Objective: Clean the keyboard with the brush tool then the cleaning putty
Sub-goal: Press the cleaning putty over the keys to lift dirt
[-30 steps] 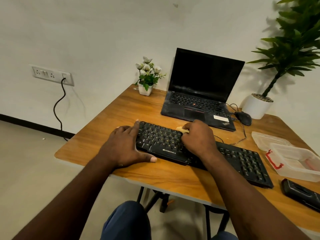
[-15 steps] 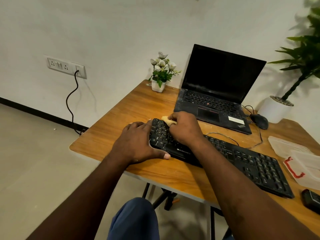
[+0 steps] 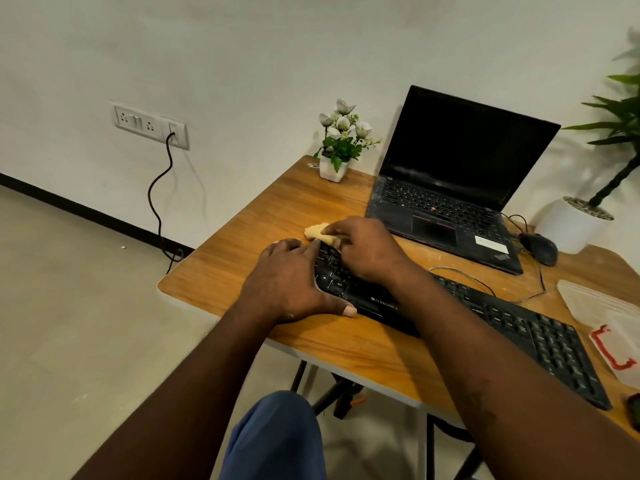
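Observation:
A black keyboard (image 3: pixel 485 317) lies slantwise across the wooden table (image 3: pixel 242 258). My right hand (image 3: pixel 367 251) presses a lump of yellow cleaning putty (image 3: pixel 316 232) onto the keyboard's far left corner, fingers curled over it; part of the putty sticks out past the keys. My left hand (image 3: pixel 291 282) lies flat over the keyboard's left end, thumb along its front edge. The brush tool is a dark object cut off at the right edge (image 3: pixel 634 408).
An open black laptop (image 3: pixel 450 188) stands behind the keyboard, a mouse (image 3: pixel 540 249) to its right. A small flower pot (image 3: pixel 334 168) sits at the back left. A clear plastic box with a red clasp (image 3: pixel 616 344) and its lid are at the right. A large potted plant (image 3: pixel 575 226) stands at the far right.
My right hand has slid the putty leftward along the keyboard to its far left corner. The left hand has stayed on the keyboard's left end. The camera has turned left.

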Available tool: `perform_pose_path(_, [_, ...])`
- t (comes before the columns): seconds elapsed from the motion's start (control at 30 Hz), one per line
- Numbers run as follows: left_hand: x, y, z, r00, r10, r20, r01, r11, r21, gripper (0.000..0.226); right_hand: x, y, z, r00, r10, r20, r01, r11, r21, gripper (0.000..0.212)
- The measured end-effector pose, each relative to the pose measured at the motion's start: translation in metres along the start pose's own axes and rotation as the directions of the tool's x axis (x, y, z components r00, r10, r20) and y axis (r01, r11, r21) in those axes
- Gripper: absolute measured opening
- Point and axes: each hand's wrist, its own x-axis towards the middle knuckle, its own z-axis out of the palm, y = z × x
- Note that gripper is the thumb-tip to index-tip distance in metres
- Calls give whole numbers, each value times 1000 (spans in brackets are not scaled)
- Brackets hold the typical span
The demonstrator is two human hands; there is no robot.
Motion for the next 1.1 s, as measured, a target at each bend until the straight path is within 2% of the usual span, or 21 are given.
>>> perform_pose_path(0.13, [2,1,-1,999,-40,28,40,999,-4,138,-10,15,-23,996,-23,86,40,978,-204,51])
perform_pose_path(0.23, [2,2,-1,999,-39,21,40,999,-14,135,-18,27,-37,995,17,102,11,964,-265,49])
perform_pose_path(0.67, [-1,8,-5,998,-57,38,57,998,-5,132,-86,87,-71,980,196,23,-184,952,-244,42])
perform_pose_path(0.83, [-1,8,-5,997,-61,41,61,998,-12,134,-114,114,-84,934,352,-60,-357,916,-181,37])
perform_pose_path(0.97, [0,9,-4,997,-61,42,61,998,-4,134,-129,123,-83,841,481,-249,-534,812,-234,13])
perform_pose_path(1.03, [0,8,-3,998,-59,36,59,998,-2,133,-133,123,-79,814,487,-316,-559,805,-201,10])
perform_pose_path(1.1, [1,6,-3,997,-63,32,63,998,0,135,-131,117,-73,830,462,-312,-528,831,-176,11])
